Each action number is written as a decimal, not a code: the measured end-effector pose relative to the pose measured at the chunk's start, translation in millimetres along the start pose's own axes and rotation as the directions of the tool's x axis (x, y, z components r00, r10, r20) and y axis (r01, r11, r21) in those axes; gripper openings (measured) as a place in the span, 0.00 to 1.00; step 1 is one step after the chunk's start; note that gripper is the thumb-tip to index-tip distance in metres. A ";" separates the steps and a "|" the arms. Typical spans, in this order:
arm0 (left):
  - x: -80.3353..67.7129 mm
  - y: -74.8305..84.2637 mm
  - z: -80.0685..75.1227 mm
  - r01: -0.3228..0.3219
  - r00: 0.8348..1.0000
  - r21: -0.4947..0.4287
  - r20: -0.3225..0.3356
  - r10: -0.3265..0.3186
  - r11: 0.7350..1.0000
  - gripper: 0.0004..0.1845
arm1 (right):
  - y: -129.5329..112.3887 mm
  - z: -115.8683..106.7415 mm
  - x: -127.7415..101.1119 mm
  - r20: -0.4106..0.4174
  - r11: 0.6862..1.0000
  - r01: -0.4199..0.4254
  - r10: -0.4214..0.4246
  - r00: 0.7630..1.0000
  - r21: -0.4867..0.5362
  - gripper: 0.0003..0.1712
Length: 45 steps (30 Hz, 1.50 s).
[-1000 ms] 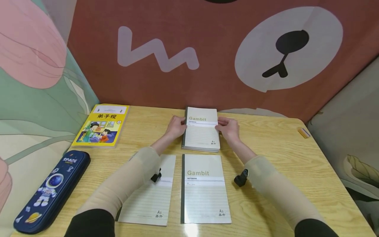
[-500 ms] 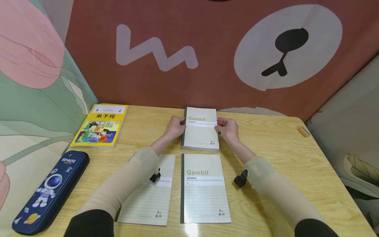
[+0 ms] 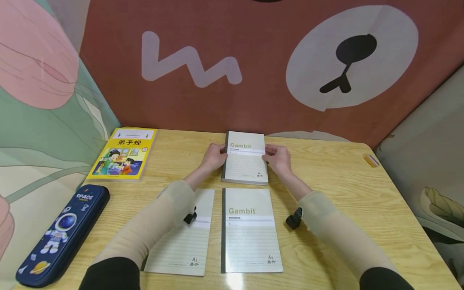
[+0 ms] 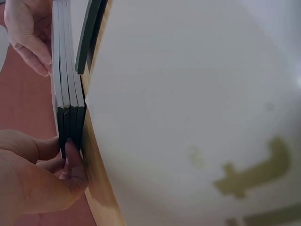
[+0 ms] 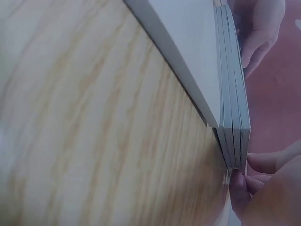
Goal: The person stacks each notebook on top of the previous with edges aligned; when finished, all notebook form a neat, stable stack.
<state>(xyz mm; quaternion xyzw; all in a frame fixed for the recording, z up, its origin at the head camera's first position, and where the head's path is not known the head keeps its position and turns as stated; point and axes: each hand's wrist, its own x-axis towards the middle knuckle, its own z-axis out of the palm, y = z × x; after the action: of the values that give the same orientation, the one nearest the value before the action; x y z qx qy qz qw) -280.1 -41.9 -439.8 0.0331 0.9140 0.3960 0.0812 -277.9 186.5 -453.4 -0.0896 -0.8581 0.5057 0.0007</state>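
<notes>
A neat stack of several grey-white "Gambit" notebooks [image 3: 245, 163] with dark spines lies at the table's back edge. My left hand [image 3: 214, 156] grips the stack's spine side, thumb by the top cover and bent fingers along the dark spines [image 4: 70, 122]. On the opposite side my right hand [image 3: 279, 158] holds the page edges [image 5: 233, 136], its thumb at the top and its fingers lower down. In front of the stack lies a single Gambit notebook [image 3: 251, 237]. Another notebook [image 3: 181, 249] lies to its left, partly hidden under my left forearm.
A yellow picture book [image 3: 121, 155] lies at the back left of the wooden table [image 3: 348, 181]. Nearer on the left is a dark blue pencil case [image 3: 63, 235]. A small eraser-like block [image 3: 371, 160] sits near the right edge. A printed wall [image 3: 261, 100] rises behind the table.
Almost nothing differs. The stack looks slightly more even at its front edge than one second ago, and both hands have stayed at its sides.
</notes>
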 end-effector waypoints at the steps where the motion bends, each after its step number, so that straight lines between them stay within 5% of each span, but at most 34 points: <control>1: -0.1 -0.3 0.2 -0.002 1.000 -0.001 0.001 0.002 1.000 0.23 | 0.4 -0.1 -0.2 0.004 1.000 0.005 -0.005 1.000 -0.006 0.29; 17: -6.3 -12.0 -8.1 -0.014 1.000 -0.028 0.010 0.014 1.000 0.24 | 6.7 -20.0 -18.7 0.144 0.996 -0.025 0.012 0.990 0.086 0.28; 31: -58.6 -13.0 -35.4 0.018 0.999 -0.061 0.052 -0.015 0.998 0.30 | 15.5 -58.4 -70.3 0.299 0.999 0.010 -0.022 0.954 0.040 0.34; 36: -79.6 -12.0 -37.5 0.048 0.994 -0.096 0.099 -0.038 0.994 0.35 | 13.5 -65.2 -90.9 0.311 0.999 0.020 -0.011 0.951 -0.025 0.35; 45: -114.3 -15.9 -32.1 0.112 0.974 -0.193 0.216 -0.069 0.975 0.28 | 10.5 -68.8 -124.5 0.368 0.999 0.012 0.005 0.930 -0.044 0.38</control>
<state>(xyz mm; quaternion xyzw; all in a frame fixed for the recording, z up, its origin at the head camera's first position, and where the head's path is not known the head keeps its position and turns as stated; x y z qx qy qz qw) -173.1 -90.2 -415.8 0.0240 0.8556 0.4780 0.1973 -147.5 232.0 -417.8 0.0082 -0.8544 0.4940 -0.1610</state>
